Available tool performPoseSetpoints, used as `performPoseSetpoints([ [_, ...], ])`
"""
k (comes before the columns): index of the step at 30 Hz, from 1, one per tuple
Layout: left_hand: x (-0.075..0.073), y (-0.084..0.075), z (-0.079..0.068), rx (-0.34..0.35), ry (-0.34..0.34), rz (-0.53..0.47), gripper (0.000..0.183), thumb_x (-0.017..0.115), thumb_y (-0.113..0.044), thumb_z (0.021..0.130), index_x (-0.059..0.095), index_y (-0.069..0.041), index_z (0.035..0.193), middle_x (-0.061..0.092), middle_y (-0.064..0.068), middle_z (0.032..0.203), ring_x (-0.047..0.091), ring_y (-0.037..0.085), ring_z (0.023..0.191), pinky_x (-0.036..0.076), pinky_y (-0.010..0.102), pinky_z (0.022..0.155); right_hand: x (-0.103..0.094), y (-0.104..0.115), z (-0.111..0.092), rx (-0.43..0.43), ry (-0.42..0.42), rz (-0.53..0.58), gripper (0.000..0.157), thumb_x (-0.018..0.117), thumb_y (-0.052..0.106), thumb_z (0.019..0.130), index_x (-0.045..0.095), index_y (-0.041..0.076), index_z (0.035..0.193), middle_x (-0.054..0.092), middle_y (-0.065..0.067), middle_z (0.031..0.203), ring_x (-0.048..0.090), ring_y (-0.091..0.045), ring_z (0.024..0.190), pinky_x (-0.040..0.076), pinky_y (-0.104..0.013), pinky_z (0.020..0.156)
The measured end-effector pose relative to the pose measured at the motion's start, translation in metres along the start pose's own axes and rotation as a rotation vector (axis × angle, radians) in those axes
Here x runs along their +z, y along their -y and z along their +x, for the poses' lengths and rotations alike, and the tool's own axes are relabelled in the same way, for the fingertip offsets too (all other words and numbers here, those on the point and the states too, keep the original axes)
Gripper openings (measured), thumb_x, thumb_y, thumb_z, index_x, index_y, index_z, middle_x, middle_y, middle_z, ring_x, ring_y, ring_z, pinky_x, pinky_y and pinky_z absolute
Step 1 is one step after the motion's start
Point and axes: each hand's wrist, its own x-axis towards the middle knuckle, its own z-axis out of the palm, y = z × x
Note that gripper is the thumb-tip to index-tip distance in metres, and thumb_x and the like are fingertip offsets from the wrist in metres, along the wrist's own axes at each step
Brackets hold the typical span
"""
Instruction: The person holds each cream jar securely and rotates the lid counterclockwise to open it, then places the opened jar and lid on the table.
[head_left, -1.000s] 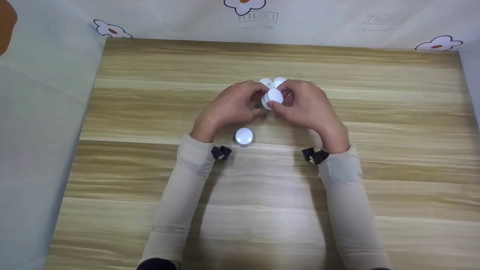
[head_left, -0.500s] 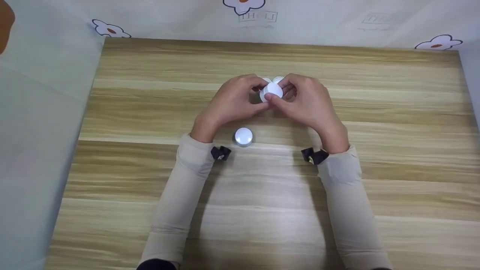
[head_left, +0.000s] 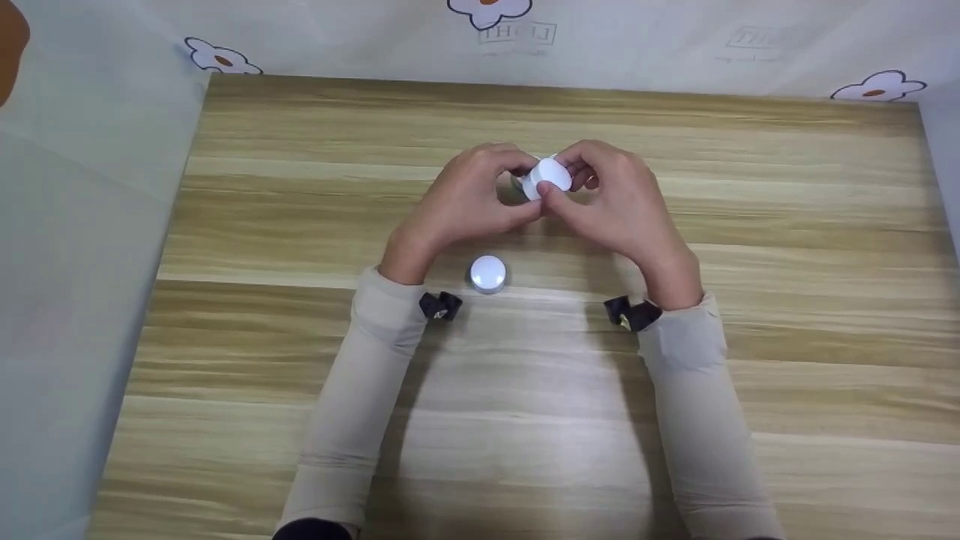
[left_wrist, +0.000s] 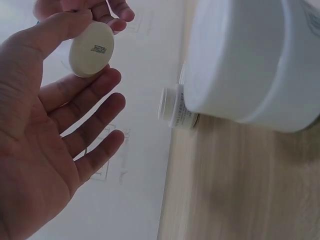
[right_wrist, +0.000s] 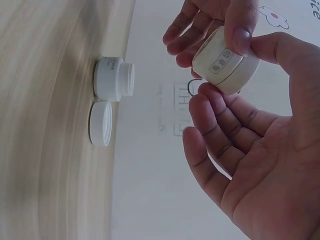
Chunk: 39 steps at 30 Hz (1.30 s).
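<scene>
Left hand (head_left: 480,191) and right hand (head_left: 621,193) pinch one lidded jar (right_wrist: 224,62), seemingly the lid-twisting step; next likely calls for opposing turns.

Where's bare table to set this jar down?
Bare table lies outside the left sleeve and right sleeve, and between both, nearer the person than the capped jar. It's crowded at the held jar, between left hand and right hand, with an open jar and loose lid beyond.

Wood-grain table (head_left: 540,420) — capped white jar (head_left: 488,274) nearer, uncapped jar (right_wrist: 109,80) farther back, lid (right_wrist: 101,123) beside it
</scene>
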Motion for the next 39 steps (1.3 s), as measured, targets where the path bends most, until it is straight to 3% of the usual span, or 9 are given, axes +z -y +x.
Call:
performPoseSetpoints([
  [8, 0.0013, -0.0009, -0.0001, -0.027, 0.005, 0.046, 0.035, 0.078, -0.041, 0.093, 0.077, -0.016, 0.118, 0.075, -0.003, 0.114, 0.065, 0.017, 0.110, 0.050, 0.035, 0.103, -0.0031, -0.0010, -0.0012, 0.036, 0.011, -0.008, 0.046, 0.075, 0.045, 0.095, 0.072, 0.007, 0.122, 0.075, -0.009, 0.110, 0.072, -0.024, 0.098, 0.054, -0.041, 0.090],
  [13, 0.0015, -0.0011, -0.0005, -0.012, 0.006, 0.056, 0.037, 0.079, -0.045, 0.093, 0.077, -0.017, 0.116, 0.075, 0.000, 0.113, 0.066, 0.022, 0.110, 0.050, 0.034, 0.100, -0.0025, -0.0010, -0.0012, 0.090, -0.024, -0.020, 0.048, 0.076, 0.054, 0.093, 0.071, 0.009, 0.110, 0.072, -0.007, 0.104, 0.071, -0.021, 0.097, 0.050, -0.038, 0.088],
  [19, 0.0008, -0.0016, -0.0010, -0.022, 0.012, 0.078, 0.040, 0.080, -0.045, 0.092, 0.076, -0.017, 0.121, 0.074, -0.003, 0.115, 0.066, 0.021, 0.112, 0.050, 0.034, 0.101, -0.0021, -0.0006, -0.0019, 0.101, -0.027, -0.035, 0.045, 0.078, 0.050, 0.092, 0.071, 0.007, 0.102, 0.071, -0.008, 0.104, 0.070, -0.022, 0.098, 0.050, -0.037, 0.088],
  [25, -0.0008, -0.0014, -0.0019, -0.051, 0.020, 0.071, 0.038, 0.080, -0.042, 0.093, 0.076, -0.018, 0.123, 0.074, -0.004, 0.117, 0.065, 0.019, 0.112, 0.049, 0.033, 0.103, -0.0027, 0.0005, -0.0006, 0.093, 0.011, -0.017, 0.040, 0.077, 0.043, 0.094, 0.073, 0.006, 0.108, 0.072, -0.010, 0.109, 0.071, -0.025, 0.100, 0.054, -0.041, 0.092],
  [31, -0.0007, -0.0011, -0.0014, -0.056, 0.030, 0.078, 0.039, 0.079, -0.039, 0.093, 0.076, -0.017, 0.124, 0.074, -0.003, 0.118, 0.064, 0.016, 0.113, 0.049, 0.034, 0.104, -0.0024, -0.0002, -0.0007, 0.032, 0.026, 0.009, 0.036, 0.076, 0.033, 0.095, 0.074, 0.004, 0.115, 0.073, -0.011, 0.113, 0.068, -0.025, 0.100, 0.056, -0.041, 0.093],
  [36, 0.0008, -0.0009, -0.0019, -0.056, 0.032, 0.088, 0.040, 0.078, -0.043, 0.093, 0.076, -0.016, 0.123, 0.074, -0.002, 0.117, 0.064, 0.017, 0.112, 0.049, 0.034, 0.103, -0.0028, -0.0016, -0.0011, 0.055, 0.024, 0.008, 0.047, 0.077, 0.044, 0.094, 0.073, 0.007, 0.122, 0.072, -0.010, 0.116, 0.071, -0.025, 0.103, 0.056, -0.042, 0.093],
  [39, 0.0018, -0.0007, -0.0019, -0.043, 0.025, 0.083, 0.040, 0.079, -0.043, 0.093, 0.076, -0.016, 0.122, 0.074, -0.002, 0.116, 0.065, 0.018, 0.110, 0.050, 0.034, 0.101, -0.0022, -0.0018, -0.0015, 0.094, 0.017, -0.015, 0.051, 0.078, 0.052, 0.092, 0.073, 0.008, 0.118, 0.072, -0.009, 0.114, 0.070, -0.025, 0.103, 0.054, -0.042, 0.091],
])
